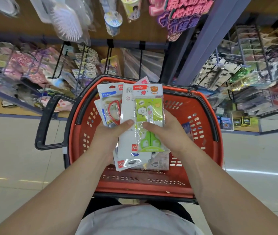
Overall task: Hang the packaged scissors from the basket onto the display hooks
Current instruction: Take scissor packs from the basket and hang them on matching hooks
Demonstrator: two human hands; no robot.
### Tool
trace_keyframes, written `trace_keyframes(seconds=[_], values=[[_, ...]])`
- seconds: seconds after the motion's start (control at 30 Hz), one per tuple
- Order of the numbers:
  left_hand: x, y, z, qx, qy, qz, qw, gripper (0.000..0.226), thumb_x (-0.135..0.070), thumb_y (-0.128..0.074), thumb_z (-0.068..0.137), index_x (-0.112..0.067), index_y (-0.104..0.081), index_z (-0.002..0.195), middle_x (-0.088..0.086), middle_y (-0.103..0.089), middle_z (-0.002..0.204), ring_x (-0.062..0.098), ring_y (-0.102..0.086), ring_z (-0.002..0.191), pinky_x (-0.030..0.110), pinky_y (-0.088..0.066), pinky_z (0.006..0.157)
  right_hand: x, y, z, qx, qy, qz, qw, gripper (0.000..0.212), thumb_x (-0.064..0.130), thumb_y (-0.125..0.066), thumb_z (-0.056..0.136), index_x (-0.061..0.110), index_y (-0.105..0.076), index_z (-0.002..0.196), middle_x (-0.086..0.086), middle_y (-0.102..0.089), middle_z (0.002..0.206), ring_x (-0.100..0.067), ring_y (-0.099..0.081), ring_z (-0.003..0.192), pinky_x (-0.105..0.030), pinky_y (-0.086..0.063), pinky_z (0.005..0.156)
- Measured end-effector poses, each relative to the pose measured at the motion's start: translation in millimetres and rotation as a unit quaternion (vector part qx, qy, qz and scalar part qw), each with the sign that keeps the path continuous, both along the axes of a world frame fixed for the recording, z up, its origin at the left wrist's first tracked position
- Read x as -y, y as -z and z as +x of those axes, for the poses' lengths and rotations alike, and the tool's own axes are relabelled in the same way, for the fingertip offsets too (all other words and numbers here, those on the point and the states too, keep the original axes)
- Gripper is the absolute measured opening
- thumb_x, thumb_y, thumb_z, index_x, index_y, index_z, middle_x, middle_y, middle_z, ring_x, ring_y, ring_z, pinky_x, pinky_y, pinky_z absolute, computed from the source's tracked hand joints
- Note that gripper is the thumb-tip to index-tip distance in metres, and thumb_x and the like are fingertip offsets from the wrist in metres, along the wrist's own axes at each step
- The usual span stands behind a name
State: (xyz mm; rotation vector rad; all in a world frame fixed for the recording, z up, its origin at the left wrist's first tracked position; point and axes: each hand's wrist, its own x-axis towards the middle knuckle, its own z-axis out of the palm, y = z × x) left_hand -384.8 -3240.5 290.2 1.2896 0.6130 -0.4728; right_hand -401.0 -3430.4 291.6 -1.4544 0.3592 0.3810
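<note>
i find both hands, left hand [112, 133] and right hand [162, 131], gripping the packaged scissors [149, 116] over the basket [201, 150]; none hung on the display hooks [108, 55] yet.

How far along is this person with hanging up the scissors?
Done: no scissors visibly hung yet. In hand: the left hand grips a pile of packs, the right hand holds the green pack, both above the basket. Left: every pack must go onto the hooks behind; more lie in the basket.
</note>
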Motion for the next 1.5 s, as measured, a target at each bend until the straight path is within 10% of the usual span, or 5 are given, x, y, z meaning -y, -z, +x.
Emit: trace_keyframes(seconds=[0.6, 0.87, 1.03, 1.33, 1.5], values=[[4.7, -3.4, 4.4, -0.028, 0.009, -0.07, 0.997, 0.048, -0.027, -0.083, 0.082, -0.017, -0.072, 0.127, 0.015, -0.078, 0.117, 0.038, -0.075, 0.109, 0.062, -0.058, 0.097, -5.8, -7.9, 1.7, 0.02, -0.028, -0.063, 0.997, 0.021, 0.028, -0.076, 0.096, 0.033, -0.072, 0.116, 0.01, -0.078, 0.115, -0.011, -0.075, 0.106, -0.044, -0.059, 0.098], [6.8, 0.8, 3.7, -0.05, -0.014, -0.162, 0.985, 0.051, -0.024, -0.074, 0.081, -0.009, -0.07, 0.13, 0.021, -0.077, 0.116, 0.036, -0.078, 0.1, 0.048, -0.065, 0.073, -20.1, -1.1, 9.6, 0.032, -0.032, -0.142, 0.989, 0.062, 0.056, -0.082, 0.079, 0.038, -0.049, 0.128, 0.019, -0.073, 0.117, -0.001, -0.07, 0.108, -0.044, -0.057, 0.099], [10.3, 8.7, 2.4, -0.069, -0.032, -0.214, 0.974, 0.061, -0.03, -0.078, 0.085, -0.01, -0.064, 0.142, 0.023, -0.069, 0.135, 0.039, -0.07, 0.121, 0.053, -0.063, 0.087, -17.0, 0.6, 18.3, 0.084, -0.097, -0.374, 0.918, 0.059, 0.087, -0.059, 0.071, 0.045, -0.069, 0.112, 0.02, -0.058, 0.104, -0.014, -0.048, 0.114, -0.038, -0.04, 0.104], [9.2, 19.6, 7.8, -0.064, 0.003, -0.175, 0.983, 0.052, -0.019, -0.087, 0.07, -0.005, -0.075, 0.118, 0.027, -0.074, 0.121, 0.038, -0.077, 0.1, 0.052, -0.066, 0.077, -5.7, 9.1, 25.9, 0.111, -0.037, -0.293, 0.949, 0.1, 0.054, -0.091, 0.071, 0.033, -0.04, 0.154, 0.013, -0.047, 0.149, 0.0, -0.041, 0.137, -0.023, -0.038, 0.114], [7.2, 23.4, 5.4, -0.067, -0.004, -0.163, 0.984, 0.03, -0.017, -0.078, 0.076, -0.01, -0.082, 0.104, 0.022, -0.078, 0.112, 0.033, -0.079, 0.092, 0.045, -0.065, 0.071, -28.4, 13.5, 9.7, 0.106, -0.048, -0.206, 0.972, 0.074, 0.028, -0.071, 0.099, 0.033, -0.031, 0.161, 0.019, -0.066, 0.136, -0.003, -0.063, 0.124, -0.032, -0.051, 0.105]])
